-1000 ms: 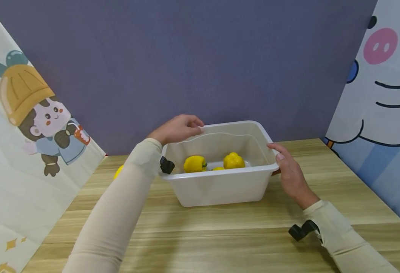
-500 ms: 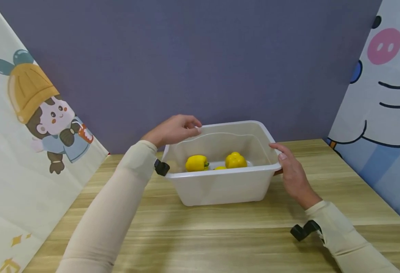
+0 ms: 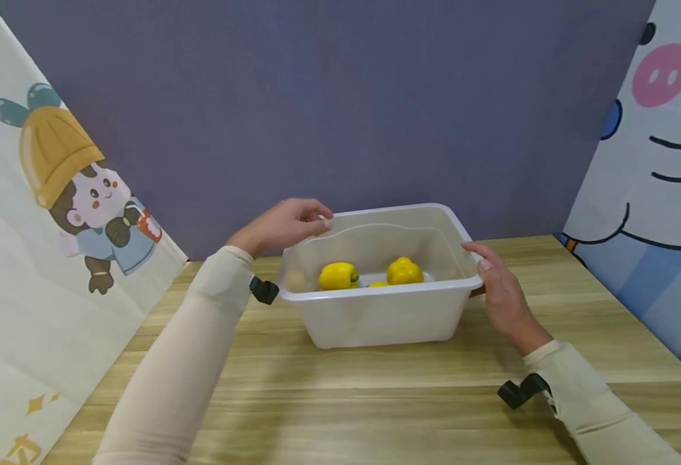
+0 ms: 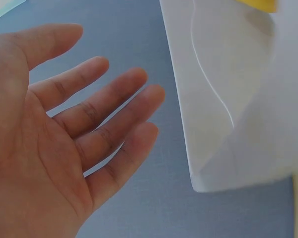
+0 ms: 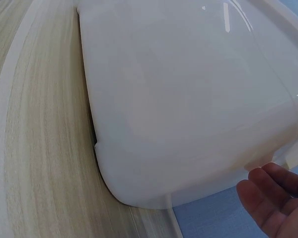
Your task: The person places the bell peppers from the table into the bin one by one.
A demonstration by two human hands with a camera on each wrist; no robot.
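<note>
A white plastic tub [image 3: 384,320] stands on the wooden table. Inside lie a yellow bell pepper [image 3: 338,276] on its side, a second yellow bell pepper [image 3: 404,271] to its right, and a yellow piece partly hidden by the front rim. My left hand [image 3: 285,225] is above the tub's back left corner. In the left wrist view, its relaxed fingers [image 4: 107,131] are spread and apart from the tub, holding nothing. My right hand [image 3: 506,300] grips the tub's right rim, thumb on top. In the right wrist view its curled fingertips [image 5: 263,178] are under the rim.
The wooden table [image 3: 340,413] meets a dark grey-blue back panel [image 3: 340,110] just behind the tub. Printed cartoon panels flank both sides. A black wrist mount [image 3: 263,290] on the left wrist sits close beside the tub's left rim.
My left hand has drifted left, away from the tub's back rim. The head view has shifted slightly. A yellow thing seen earlier beyond the left forearm is now hidden. The right hand keeps its grip.
</note>
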